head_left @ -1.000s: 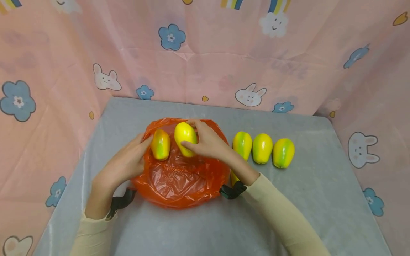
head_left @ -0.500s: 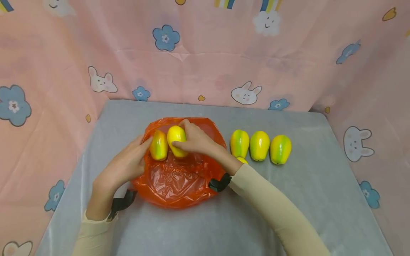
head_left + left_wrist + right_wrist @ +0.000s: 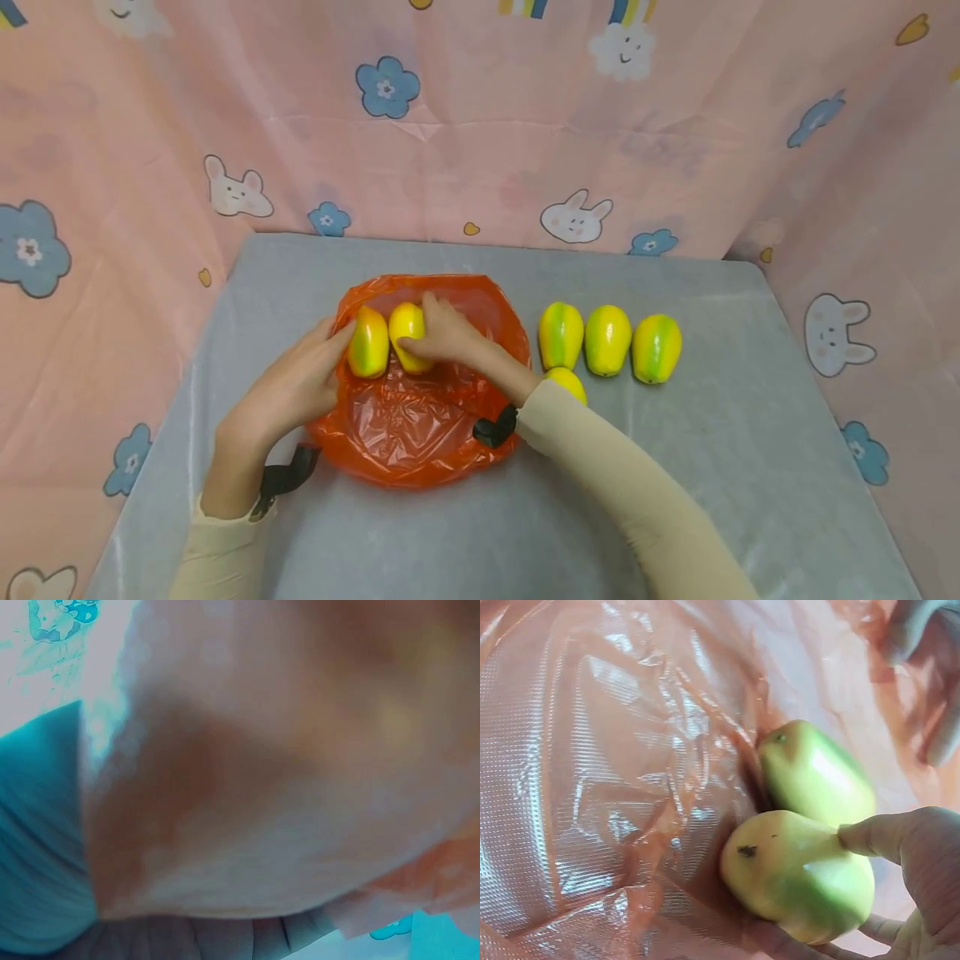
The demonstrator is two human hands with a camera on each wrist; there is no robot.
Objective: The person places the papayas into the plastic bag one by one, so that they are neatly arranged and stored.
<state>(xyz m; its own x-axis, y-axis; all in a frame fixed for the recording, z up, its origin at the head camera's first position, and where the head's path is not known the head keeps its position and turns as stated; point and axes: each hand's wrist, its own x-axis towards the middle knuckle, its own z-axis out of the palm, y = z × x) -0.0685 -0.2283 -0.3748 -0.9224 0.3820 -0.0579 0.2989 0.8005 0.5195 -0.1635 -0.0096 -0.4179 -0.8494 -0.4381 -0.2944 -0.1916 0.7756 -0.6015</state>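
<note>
1. At the left rim of one orange bag [image 3: 408, 429], I see the left hand [image 3: 296, 379], wrist bent, gripping it.
2. Inside the bag: two, left fruit [image 3: 368, 343] beside right fruit [image 3: 406, 321].
3. Right hand [image 3: 446, 333], over the bag's right rim, grips the right fruit.
4. Right of the bag: four more fruits [image 3: 608, 340].

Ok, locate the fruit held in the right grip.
In the head view, the held fruit is inside the orange-red bag, left of the picture's centre, immediately right of another yellow-green fruit.

Head view: soft, even light; highlights on yellow fruits [image 3: 608, 340], glare on orange-red bag [image 3: 401, 433]. Left wrist: heavily blurred, cyan cast, upper left overexposed. Right wrist: clearer.
</note>
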